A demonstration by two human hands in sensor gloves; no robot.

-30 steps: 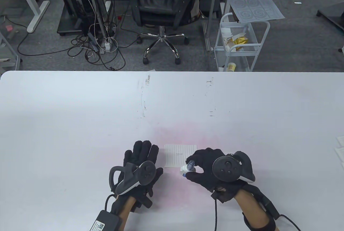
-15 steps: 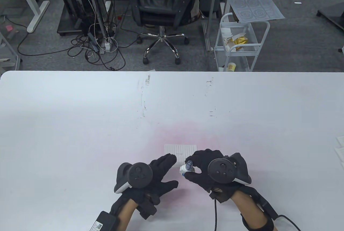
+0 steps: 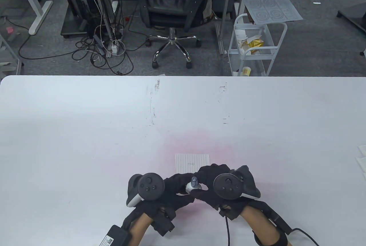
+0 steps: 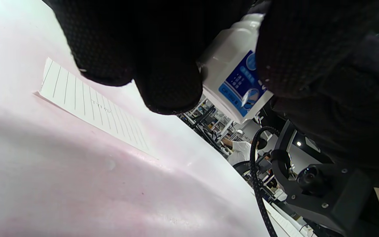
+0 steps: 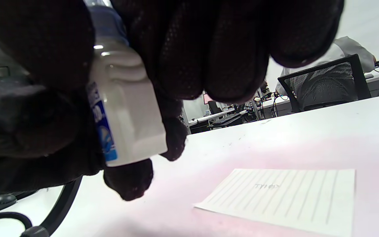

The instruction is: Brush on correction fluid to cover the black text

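Note:
A small white correction fluid bottle [image 3: 189,188] with a blue label and a grey-blue cap [image 3: 194,182] is held above the table between both hands. My right hand [image 3: 200,184] grips its upper part around the cap; the bottle also shows in the right wrist view [image 5: 127,125]. My left hand [image 3: 184,186] grips the bottle's body, where the label shows in the left wrist view [image 4: 239,82]. A lined paper note [image 3: 192,163] lies flat just beyond the hands, with small black text [image 5: 267,186] near its middle. The note also shows in the left wrist view [image 4: 90,105].
The white table [image 3: 85,128] has dark scuff marks [image 3: 153,111] toward the far side. Loose white papers [image 3: 360,157] lie at its right edge. An office chair [image 3: 171,8] and a white cart [image 3: 257,43] stand beyond the far edge.
My left hand turned from flat on the table, moved right and took hold of the bottle. My right hand drew the bottle slightly left and toward me, off the note's corner.

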